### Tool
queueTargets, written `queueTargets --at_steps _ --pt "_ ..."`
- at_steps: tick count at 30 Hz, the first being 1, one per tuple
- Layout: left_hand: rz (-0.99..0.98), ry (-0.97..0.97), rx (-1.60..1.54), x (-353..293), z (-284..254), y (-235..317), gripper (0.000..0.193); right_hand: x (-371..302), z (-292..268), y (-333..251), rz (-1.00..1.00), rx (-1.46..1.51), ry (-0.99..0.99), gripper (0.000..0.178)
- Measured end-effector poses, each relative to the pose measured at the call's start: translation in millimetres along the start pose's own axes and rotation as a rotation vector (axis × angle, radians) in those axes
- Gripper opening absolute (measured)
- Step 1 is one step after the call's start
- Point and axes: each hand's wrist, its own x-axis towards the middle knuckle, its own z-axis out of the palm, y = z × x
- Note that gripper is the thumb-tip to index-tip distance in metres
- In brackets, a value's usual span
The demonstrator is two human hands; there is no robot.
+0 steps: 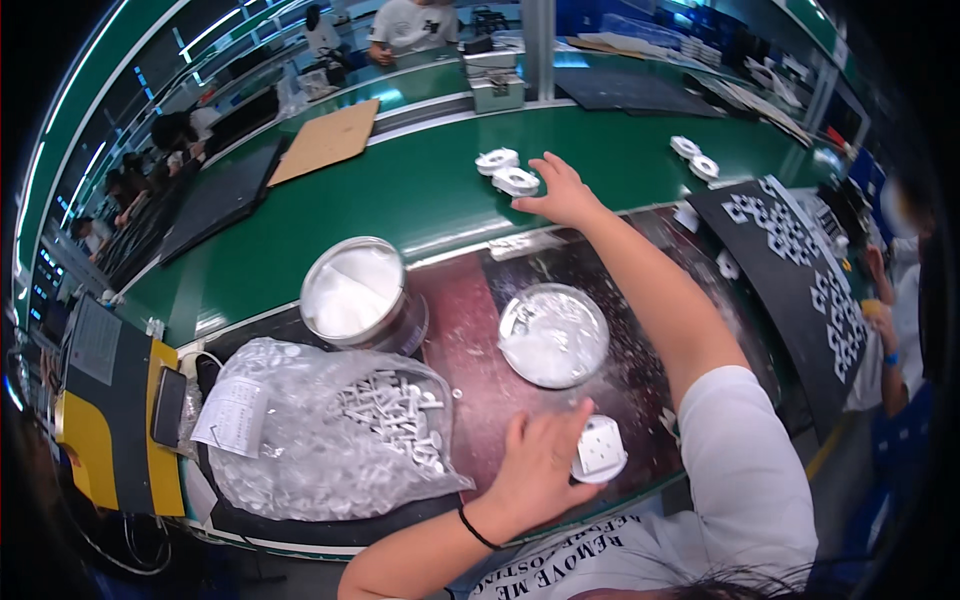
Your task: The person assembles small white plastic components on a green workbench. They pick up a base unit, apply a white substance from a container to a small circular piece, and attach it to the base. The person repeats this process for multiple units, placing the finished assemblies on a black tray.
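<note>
My left hand (pixel 540 460), with a black band at the wrist, is closed around the left side of a white plastic part (pixel 600 450). That part has a squarish face with small holes and a round base; its near edge lies by my thumb. My right arm stretches far over the green surface. There my right hand (pixel 566 196) has thumb and fingers spread beside a white ring-shaped part (pixel 516 182). A second white ring-shaped part (pixel 496 161) lies against it on the far side. Whether my right fingertips touch the nearer ring cannot be made out.
A round tin (pixel 553 335) holding clear film stands between my arms. Left are a larger tub (pixel 352 290) with white contents and a clear bag (pixel 330 430) of white pin-like pieces. Right, a black board (pixel 795 255) carries several white parts; more rings (pixel 694 158) lie beyond.
</note>
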Motion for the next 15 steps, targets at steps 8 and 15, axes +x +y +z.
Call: queueTargets --at_steps 8,15 --pt "-0.071 0.04 -0.045 -1 -9 -7 0.095 86 58 -41 0.129 -0.104 -0.166 0.08" --pt "-0.075 0.031 -0.026 -1 -9 -9 0.096 71 51 -55 0.119 -0.151 -0.157 0.053"
